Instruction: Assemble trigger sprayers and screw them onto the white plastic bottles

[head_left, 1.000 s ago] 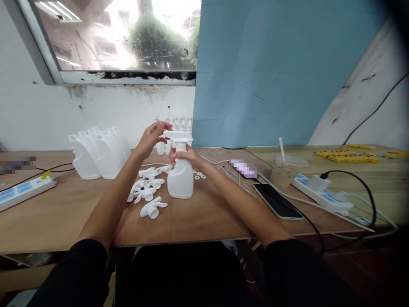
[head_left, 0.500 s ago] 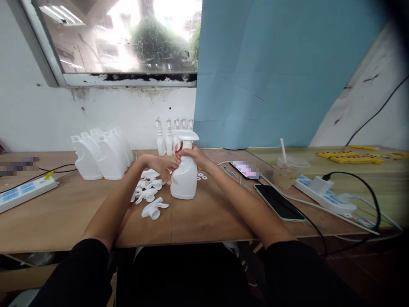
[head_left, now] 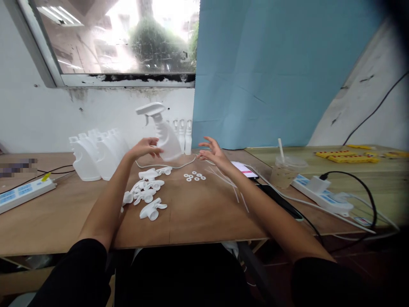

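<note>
A white spray bottle [head_left: 168, 143] with its trigger head on is tilted to the left above the table, and my left hand [head_left: 147, 148] is closed on its left side. To its right, my right hand [head_left: 212, 151] is raised with the fingers apart and nothing in them. Loose white trigger heads [head_left: 153, 209] lie in a group below my left hand. Several small white washers [head_left: 194, 176] rest in the middle of the table. Thin white tubes [head_left: 228, 181] lie beside my right forearm, partly hidden by it.
Uncapped white bottles [head_left: 86, 160] stand at the back left, and assembled spray bottles [head_left: 188, 136] by the wall. Phones [head_left: 244, 169], a plastic cup with a straw [head_left: 287, 170] and a power strip [head_left: 322, 196] with cables lie to the right. Another power strip [head_left: 27, 190] is at far left.
The spray bottle has gone from upright near the table's middle to raised, tilted and further left in my left hand. My right hand has let go of it and moved right, opening.
</note>
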Tool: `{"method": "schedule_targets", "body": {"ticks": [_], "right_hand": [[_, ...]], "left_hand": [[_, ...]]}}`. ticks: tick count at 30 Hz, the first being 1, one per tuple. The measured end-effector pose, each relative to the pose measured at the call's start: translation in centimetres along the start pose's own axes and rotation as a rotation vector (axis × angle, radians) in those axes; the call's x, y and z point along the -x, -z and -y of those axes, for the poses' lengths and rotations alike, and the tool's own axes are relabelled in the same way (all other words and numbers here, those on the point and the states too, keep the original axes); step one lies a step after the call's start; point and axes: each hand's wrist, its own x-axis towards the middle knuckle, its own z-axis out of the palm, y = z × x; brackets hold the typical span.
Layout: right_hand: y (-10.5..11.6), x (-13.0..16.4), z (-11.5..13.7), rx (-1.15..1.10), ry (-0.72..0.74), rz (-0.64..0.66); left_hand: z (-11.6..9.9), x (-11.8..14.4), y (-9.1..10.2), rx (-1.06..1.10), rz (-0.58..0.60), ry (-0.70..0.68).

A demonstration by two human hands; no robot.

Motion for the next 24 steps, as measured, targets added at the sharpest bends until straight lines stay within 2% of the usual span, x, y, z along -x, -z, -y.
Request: {"method": "schedule_targets", "body": {"ticks": [2, 3, 6, 10, 15, 20, 24], "right_hand": [[1.6, 1.0, -1.6, 0.01, -0.081, -0.063], [2.2, 1.4, -2.3, 0.013, -0.135, -0.088], [3.3, 2.4, -4.0, 0.026, -0.291, -0.179], [3.8, 3.0, -4.6, 0.047, -0.377, -0.214], [3.8, 3.4, -4.5, 0.057, -0.433, -0.16], [3.7, 3.5, -4.5, 0.066, -0.475, -0.146], [3.6, 3.5, -4.6, 0.106, -0.478, -0.086]], "left_hand": [[2.1, -1.2, 1.0, 0.027, -0.306, 0.019], [3.2, -1.8, 1.3, 0.015, -0.419, 0.044], [6.1, -3.4, 1.9, -0.129, -0.586, 0.123], [8.6, -5.2, 1.8, -0.33, -0.649, 0.3], [10.6, -7.5, 1.4, -0.364, -0.63, 0.471], [12.0, -9.0, 0.8, -0.348, -0.616, 0.54], [12.7, -9.5, 0.4, -0.311, -0.624, 0.565]]}}
